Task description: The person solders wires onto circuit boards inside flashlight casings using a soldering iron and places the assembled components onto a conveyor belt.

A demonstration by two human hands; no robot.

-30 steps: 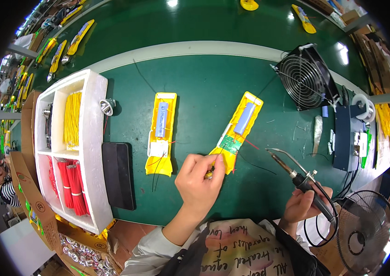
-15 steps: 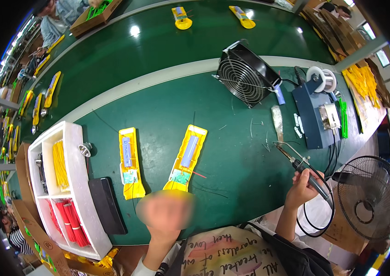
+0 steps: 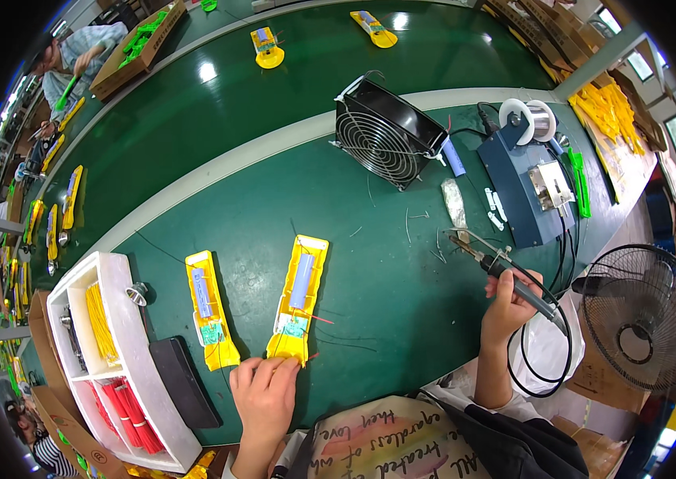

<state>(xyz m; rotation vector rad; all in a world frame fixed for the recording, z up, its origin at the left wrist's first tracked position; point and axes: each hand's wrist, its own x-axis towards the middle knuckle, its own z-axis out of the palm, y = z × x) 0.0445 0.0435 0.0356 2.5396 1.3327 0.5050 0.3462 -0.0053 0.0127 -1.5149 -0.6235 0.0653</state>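
Left hand (image 3: 264,389) sits at the near end of a long yellow casing (image 3: 298,302), fingers curled and pinched on its lower tip, pinning it to the green bench (image 3: 234,191). The casing lies open, tilted a little to the right, with a pale blue cylindrical cell (image 3: 302,281) seated along its middle and a small green circuit board (image 3: 294,326) just below that. Thin red wires (image 3: 320,319) stick out to the right of the board.

Right hand (image 3: 507,303) is well off to the right, wrapped tight around the black handle of a soldering iron (image 3: 506,271), its tip pointing up and left, away from the casing. The iron's cord loops down past the wrist.

From where I stand, the joint wants a steady casing first, so the pinching fingers would do well to stay low on the tip, clear of the board. The iron has a fair gap to cross; bringing it in low from the right, along the wires, looks safest for the plastic wall. I'd judge a brief touch on the pad is better than lingering, since the cell sits so close.

A second open yellow casing (image 3: 209,307) lies just to the left, a white parts tray (image 3: 126,375) beyond it, and a black fan (image 3: 386,136) stands farther back.
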